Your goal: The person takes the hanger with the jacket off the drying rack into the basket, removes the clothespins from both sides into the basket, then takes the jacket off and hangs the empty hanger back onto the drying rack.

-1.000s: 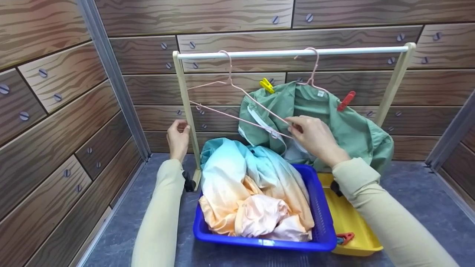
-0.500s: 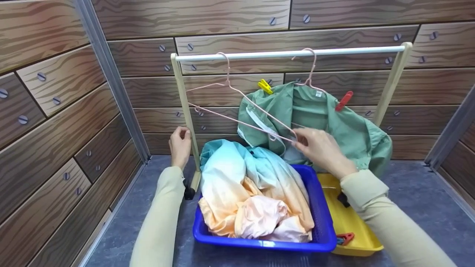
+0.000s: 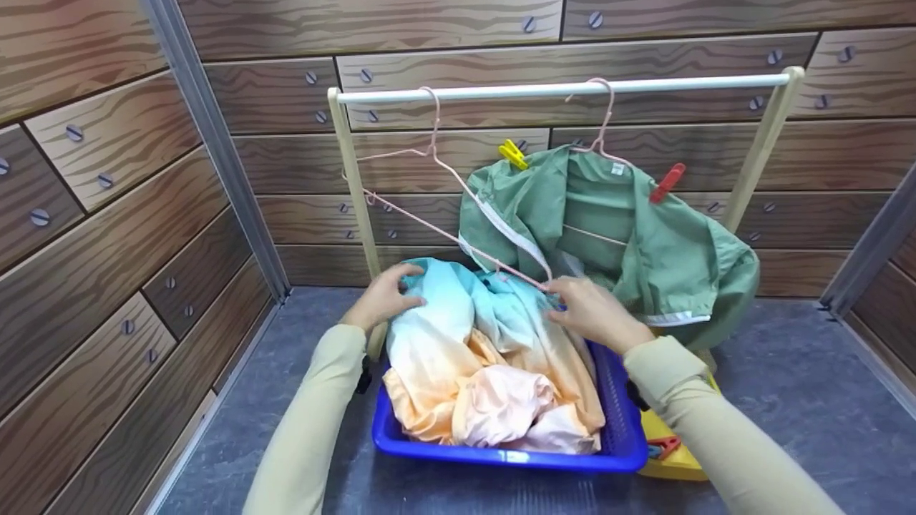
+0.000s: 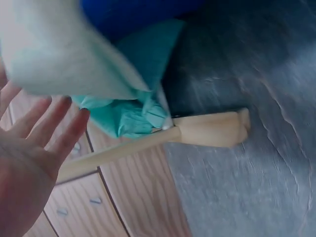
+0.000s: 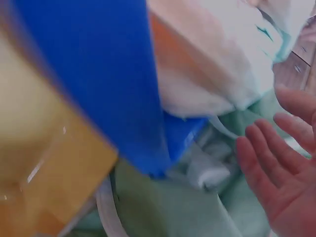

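Observation:
A turquoise-to-peach garment (image 3: 458, 322) lies bunched in the blue basket (image 3: 508, 455); its kind cannot be told. At the garment's upper left is my left hand (image 3: 383, 297), fingers extended in the left wrist view beside the pale cloth (image 4: 64, 59). My right hand (image 3: 594, 307) is at the garment's upper right, near the lower corner of the bare pink hanger (image 3: 458, 175). Relaxed, fairly straight fingers (image 5: 266, 148) show in the right wrist view. Whether either hand touches the cloth is unclear.
The hanger hangs on the white rail (image 3: 501, 91) of a wooden-legged rack. A green jacket (image 3: 608, 229) hangs to its right, with a yellow clothespin (image 3: 513, 153) and a red clothespin (image 3: 667, 182). A yellow tray (image 3: 673, 465) with more clothespins is partly hidden.
My right hand has let go of the hanger's corner and moved down to the garment. My left hand has moved right from beside the rack's leg to the garment. The hanger has swung slightly.

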A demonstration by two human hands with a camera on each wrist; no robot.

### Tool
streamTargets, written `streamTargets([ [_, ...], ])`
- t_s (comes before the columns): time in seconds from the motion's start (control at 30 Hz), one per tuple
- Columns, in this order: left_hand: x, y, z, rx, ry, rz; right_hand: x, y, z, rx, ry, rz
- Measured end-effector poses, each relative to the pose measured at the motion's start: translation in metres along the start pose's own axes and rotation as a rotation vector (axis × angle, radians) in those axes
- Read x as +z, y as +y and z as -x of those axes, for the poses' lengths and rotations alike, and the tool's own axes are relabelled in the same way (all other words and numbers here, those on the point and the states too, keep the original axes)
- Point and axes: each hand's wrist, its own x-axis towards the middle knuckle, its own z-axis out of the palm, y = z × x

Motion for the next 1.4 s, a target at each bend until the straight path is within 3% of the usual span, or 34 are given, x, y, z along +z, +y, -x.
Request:
streamTargets([
  [0.13,0.009,0.002,-0.003,0.006,-0.096,-0.198,0.007,-0.007,-0.011,0.051,-0.093,0.031],
  [0.27,0.019,0.005,-0.003,-0.009,-0.151,-0.336,0.014,-0.012,-0.020,0.081,-0.121,0.097],
  [0.4,0.030,0.008,0.000,0.060,-0.165,-0.479,0.026,-0.017,-0.025,0.051,-0.106,0.209],
  [0.53,0.036,0.006,0.002,0.140,-0.108,-0.538,0.037,-0.021,-0.029,0.024,-0.044,0.289],
  [0.7,0.035,0.001,0.003,0.189,-0.043,-0.482,0.044,-0.023,-0.032,0.119,0.021,0.257],
  [0.83,0.031,0.003,0.001,0.219,0.023,-0.498,0.041,-0.025,-0.034,0.178,0.045,0.139],
  [1.03,0.019,0.017,-0.002,0.178,0.191,-0.496,0.026,-0.031,-0.038,0.206,0.077,-0.123],
  [1.23,0.017,0.036,0.006,0.164,0.398,-0.480,0.019,-0.042,-0.019,0.233,0.097,-0.273],
  [1.4,0.016,0.058,0.018,0.196,0.454,-0.429,0.013,-0.054,-0.002,0.200,0.133,-0.407],
])
